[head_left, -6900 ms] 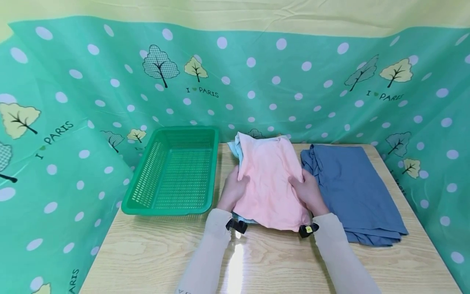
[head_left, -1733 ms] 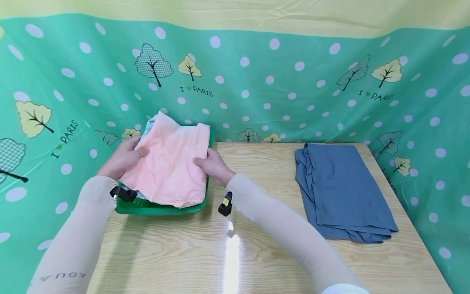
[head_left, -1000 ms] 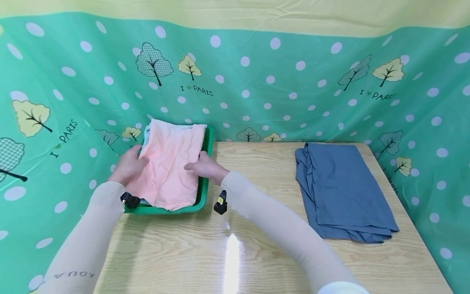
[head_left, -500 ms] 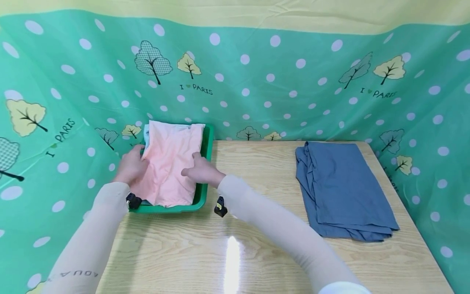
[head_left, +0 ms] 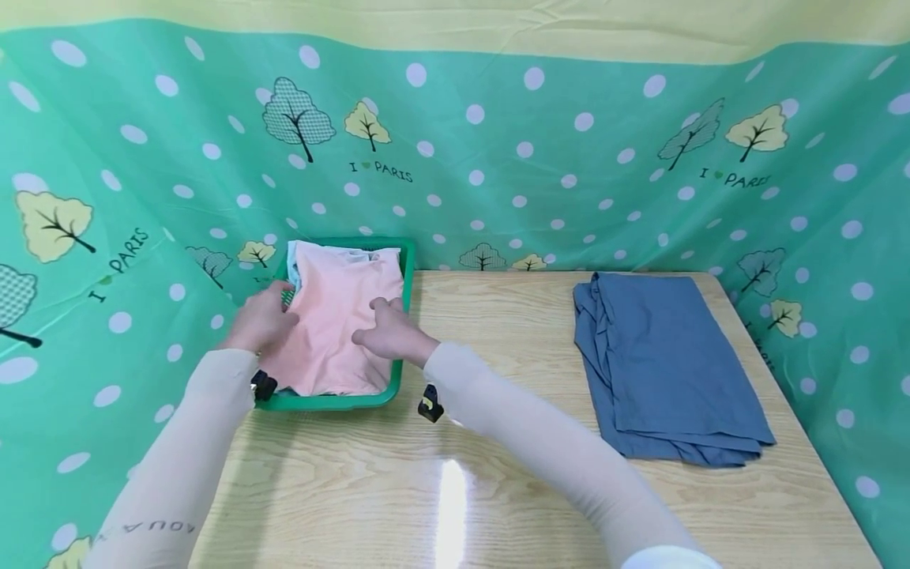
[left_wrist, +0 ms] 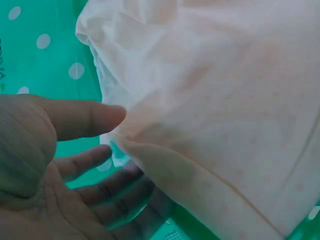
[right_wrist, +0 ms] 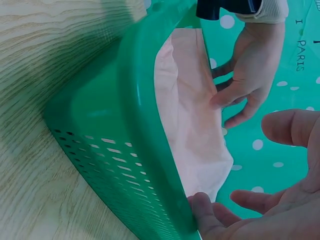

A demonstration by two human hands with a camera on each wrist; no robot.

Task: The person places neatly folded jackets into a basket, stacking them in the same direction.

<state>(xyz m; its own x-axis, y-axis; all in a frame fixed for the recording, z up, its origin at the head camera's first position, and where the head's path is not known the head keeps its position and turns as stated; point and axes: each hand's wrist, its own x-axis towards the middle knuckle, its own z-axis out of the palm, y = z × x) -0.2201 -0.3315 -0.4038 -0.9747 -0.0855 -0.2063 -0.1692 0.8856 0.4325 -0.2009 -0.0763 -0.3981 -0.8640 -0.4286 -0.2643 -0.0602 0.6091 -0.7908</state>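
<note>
A folded pink garment [head_left: 341,320], a light blue cloth edge [head_left: 292,257] showing beneath it, lies inside the green plastic basket [head_left: 320,403]. At its left side is my left hand [head_left: 261,318]; the left wrist view shows the thumb and fingers spread apart, with some fingertips behind the garment's edge. My right hand [head_left: 392,330] hovers by the basket's right rim. Its thumb and fingers stand apart in the right wrist view, and some fingertips are near the rim. Whether they touch it, I cannot tell.
A folded dark blue cloth [head_left: 682,356] lies on the right of the wooden table [head_left: 512,348]. Behind and to both sides hangs a green dotted curtain [head_left: 490,142], close to the basket's back and left.
The pink garment, held in both hands over the table's middle earlier, has moved left and down into the basket. Both hands have since loosened from it. The dark blue cloth stays put.
</note>
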